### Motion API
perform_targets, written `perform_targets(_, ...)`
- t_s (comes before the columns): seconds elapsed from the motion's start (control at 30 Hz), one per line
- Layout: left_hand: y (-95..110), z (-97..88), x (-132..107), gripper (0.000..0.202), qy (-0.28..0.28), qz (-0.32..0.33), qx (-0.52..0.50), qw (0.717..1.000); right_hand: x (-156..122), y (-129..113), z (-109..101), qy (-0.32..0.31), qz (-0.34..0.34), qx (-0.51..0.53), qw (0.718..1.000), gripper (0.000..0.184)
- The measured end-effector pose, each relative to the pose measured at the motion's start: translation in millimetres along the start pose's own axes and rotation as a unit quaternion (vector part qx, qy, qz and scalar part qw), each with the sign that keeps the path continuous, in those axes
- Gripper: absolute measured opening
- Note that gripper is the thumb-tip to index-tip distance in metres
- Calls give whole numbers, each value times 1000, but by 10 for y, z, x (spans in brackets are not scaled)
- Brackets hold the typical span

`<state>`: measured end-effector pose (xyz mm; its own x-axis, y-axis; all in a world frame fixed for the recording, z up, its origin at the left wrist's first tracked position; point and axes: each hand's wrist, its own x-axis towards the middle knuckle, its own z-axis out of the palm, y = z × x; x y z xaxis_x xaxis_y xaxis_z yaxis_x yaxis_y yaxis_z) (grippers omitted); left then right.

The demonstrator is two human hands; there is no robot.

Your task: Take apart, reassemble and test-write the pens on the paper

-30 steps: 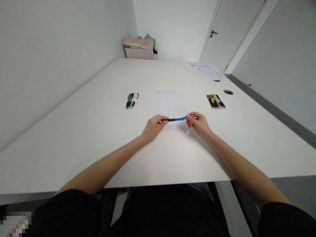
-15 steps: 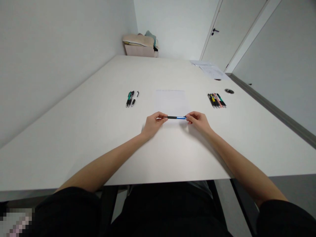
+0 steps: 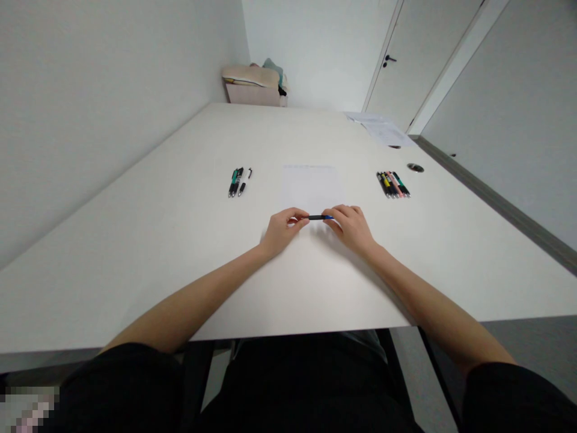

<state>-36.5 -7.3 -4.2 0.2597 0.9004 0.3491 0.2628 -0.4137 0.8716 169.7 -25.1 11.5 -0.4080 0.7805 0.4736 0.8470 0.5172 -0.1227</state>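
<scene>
A blue pen with a black grip [image 3: 316, 218] is held level between my two hands, just in front of a sheet of paper [image 3: 312, 183]. My left hand [image 3: 283, 228] pinches its left end between thumb and fingers. Farther along, my right hand [image 3: 350, 227] closes around the blue barrel, and its fingers hide most of that part. To the left lies a small row of pens [image 3: 236, 183], among them a green one and a white one [image 3: 246, 182]. On the right several pens [image 3: 393, 184] lie side by side, with yellow, pink and green barrels.
The white table [image 3: 198, 240] runs up to the wall on the left. More papers [image 3: 383, 128] lie at its far right, near a round metal table fitting [image 3: 415, 168]. Beyond the far edge stands a box [image 3: 252, 93] with folded cloth [image 3: 252, 75] on top.
My right hand has slid left along the pen, from its right end onto the barrel nearer the grip. My left hand keeps its pinch. The view has shifted slightly.
</scene>
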Motion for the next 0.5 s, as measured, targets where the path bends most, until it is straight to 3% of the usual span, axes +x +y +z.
perform_targets(0.3, -61, -26, 0, 16, 0, 125, 122, 985, 21, -62, -47, -16, 25, -72, 997, 30)
perform_targets(0.5, -18, -55, 5, 19, 5, 156, 188, 970, 20, -62, -41, -30, 20, -52, 998, 32)
